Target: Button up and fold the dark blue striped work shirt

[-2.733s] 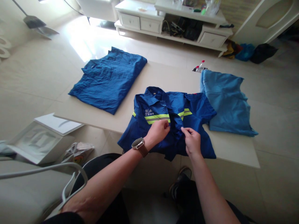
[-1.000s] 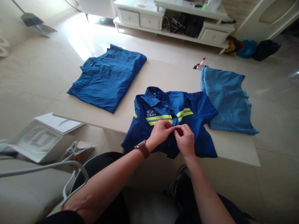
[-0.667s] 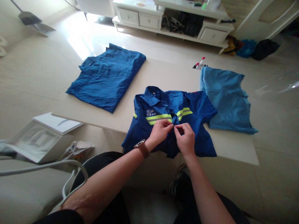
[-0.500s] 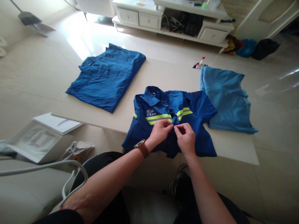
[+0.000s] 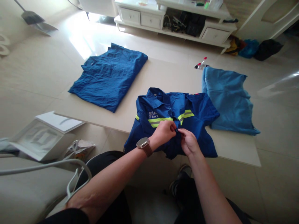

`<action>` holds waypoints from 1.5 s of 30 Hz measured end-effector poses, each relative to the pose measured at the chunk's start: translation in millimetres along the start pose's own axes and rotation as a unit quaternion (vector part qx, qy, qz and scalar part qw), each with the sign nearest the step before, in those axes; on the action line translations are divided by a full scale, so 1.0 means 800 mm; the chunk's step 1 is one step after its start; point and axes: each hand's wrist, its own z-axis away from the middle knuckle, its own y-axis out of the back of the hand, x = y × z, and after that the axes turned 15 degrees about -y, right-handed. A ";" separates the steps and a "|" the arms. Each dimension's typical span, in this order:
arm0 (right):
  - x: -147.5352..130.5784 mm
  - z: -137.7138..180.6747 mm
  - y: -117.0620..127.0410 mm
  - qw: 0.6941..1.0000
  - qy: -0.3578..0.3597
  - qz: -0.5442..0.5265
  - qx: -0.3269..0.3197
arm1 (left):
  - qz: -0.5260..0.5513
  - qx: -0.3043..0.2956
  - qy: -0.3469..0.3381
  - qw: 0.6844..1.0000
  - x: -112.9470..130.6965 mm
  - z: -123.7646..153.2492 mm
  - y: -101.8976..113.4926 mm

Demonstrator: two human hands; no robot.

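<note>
Your hands: two, side by side at 6 o'clock on the tabletop (image 5: 163,74). Your left hand (image 5: 164,132), a watch (image 5: 143,143) on its wrist, pinches the front placket of the striped work shirt (image 5: 198,115); your right hand (image 5: 188,142) pinches the same placket just beside it, fingertips nearly touching the left's. Both are closed on cloth.

Striped work shirt: one, dark blue, with a yellow-green reflective band across the chest and a white chest print. It lies face up at the near edge of the tabletop, collar toward 12 o'clock, hem hanging over the edge toward you.

Other garments: two. One dark blue folded garment (image 5: 109,77) at 10 o'clock on the tabletop, well apart from the shirt. One lighter blue garment (image 5: 229,99) at 2 o'clock, its edge touching the shirt's sleeve.

Small bottles (image 5: 201,64): two, red-capped, at 1 o'clock beyond the lighter garment.

White box (image 5: 39,140): one, open, at 8 o'clock on the floor.

Cabinet (image 5: 173,18): one, white, at 12 o'clock, three drawers showing.
</note>
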 end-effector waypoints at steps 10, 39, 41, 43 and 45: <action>-0.010 0.004 0.006 0.980 0.014 0.187 0.063 | -0.032 0.005 -0.020 0.999 -0.005 0.010 -0.003; 0.015 0.009 -0.003 0.803 0.228 0.520 0.181 | -0.144 -0.266 0.068 0.951 -0.005 0.013 0.029; 0.015 0.007 -0.001 0.812 0.231 0.502 0.187 | -0.149 -0.278 0.083 0.945 -0.007 0.013 0.032; 0.013 0.005 0.000 0.822 0.235 0.482 0.193 | -0.162 -0.276 0.092 0.943 -0.007 0.013 0.035; 0.010 0.004 0.001 0.833 0.238 0.457 0.203 | -0.184 -0.252 0.097 0.945 -0.005 0.012 0.040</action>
